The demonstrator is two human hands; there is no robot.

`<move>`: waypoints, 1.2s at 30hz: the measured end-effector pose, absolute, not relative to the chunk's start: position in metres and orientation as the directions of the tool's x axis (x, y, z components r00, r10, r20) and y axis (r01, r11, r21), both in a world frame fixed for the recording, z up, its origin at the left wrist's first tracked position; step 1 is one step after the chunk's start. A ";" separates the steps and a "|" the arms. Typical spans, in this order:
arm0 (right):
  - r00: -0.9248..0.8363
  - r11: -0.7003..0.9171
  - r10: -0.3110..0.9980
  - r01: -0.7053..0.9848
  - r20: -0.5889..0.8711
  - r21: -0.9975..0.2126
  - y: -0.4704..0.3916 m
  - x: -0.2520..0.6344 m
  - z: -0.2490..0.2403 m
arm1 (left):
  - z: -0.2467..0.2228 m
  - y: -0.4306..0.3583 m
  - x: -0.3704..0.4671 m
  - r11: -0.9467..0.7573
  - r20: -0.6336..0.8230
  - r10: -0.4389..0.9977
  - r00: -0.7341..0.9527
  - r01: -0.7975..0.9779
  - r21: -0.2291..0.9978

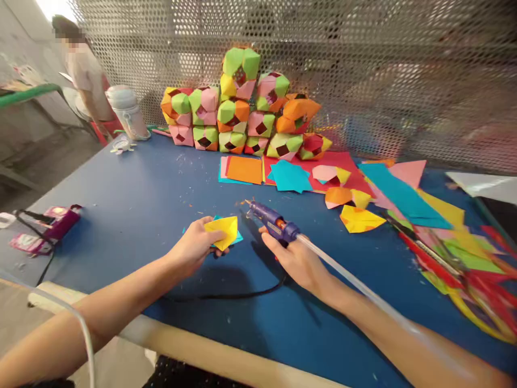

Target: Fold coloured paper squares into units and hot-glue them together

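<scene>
Landmark = the purple glue gun (273, 220). Your right hand (297, 261) is wrapped round its grip, thumb along the near side; nozzle points away from you and a bit left, above the blue tabletop (133, 188). Long clear glue stick (335, 264) runs out of the gun's back end, over your right forearm. Black cord (242, 296) curves off below the gun to the left. Your left hand (196, 242), just left of the gun, pinches a yellow folded paper piece (228, 230) between thumb and fingers; piece and nozzle are near but apart. Blue paper (239, 237) shows under the piece; can't tell if you're gripping that too. Beyond the gun: stacked multicolour paper blocks (234, 121) against the perforated screen (404, 81), with orange sheets (244, 171) and blue sheets (290, 177) on the gun's side of them. Right of the gun: loose yellow folded piece (361, 219), orange-and-pink one (338, 195) just behind it, then a blurred spread of paper strips (407, 196). Far left of the gun: magenta box (60, 229). Far left and beyond it: white flask (131, 113), co-worker (86, 70) behind that.
</scene>
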State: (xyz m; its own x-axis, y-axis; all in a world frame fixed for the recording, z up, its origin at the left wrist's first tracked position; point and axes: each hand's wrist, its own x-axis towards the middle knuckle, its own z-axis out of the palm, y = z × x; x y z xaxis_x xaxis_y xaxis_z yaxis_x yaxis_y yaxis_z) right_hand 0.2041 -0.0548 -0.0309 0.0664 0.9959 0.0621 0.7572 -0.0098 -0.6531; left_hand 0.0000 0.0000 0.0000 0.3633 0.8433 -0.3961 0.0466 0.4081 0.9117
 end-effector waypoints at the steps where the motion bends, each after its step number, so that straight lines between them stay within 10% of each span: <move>1: 0.050 0.019 0.994 0.803 0.099 -0.595 -0.051 0.205 -0.032 | 0.000 -0.003 0.000 0.416 -0.400 0.831 0.386 0.045 0.908; 7: -0.042 0.089 0.983 0.962 0.180 -0.258 -0.040 0.208 -0.033 | 0.007 -0.016 0.004 0.465 -0.451 0.787 0.422 0.075 0.882; 16: -0.138 0.165 0.979 0.969 0.150 -0.185 -0.052 0.217 -0.019 | 0.011 -0.026 0.005 0.528 -0.481 0.722 0.496 0.054 0.848; 27: -0.166 0.129 0.986 0.768 -0.001 -0.627 -0.107 0.209 0.023 | 0.012 -0.036 0.006 0.572 -0.498 0.675 0.545 0.040 0.819; 36: 0.020 0.071 0.976 0.914 0.218 -0.400 -0.059 0.218 -0.010 | 0.006 -0.029 0.008 0.539 -0.472 0.698 0.539 0.039 0.842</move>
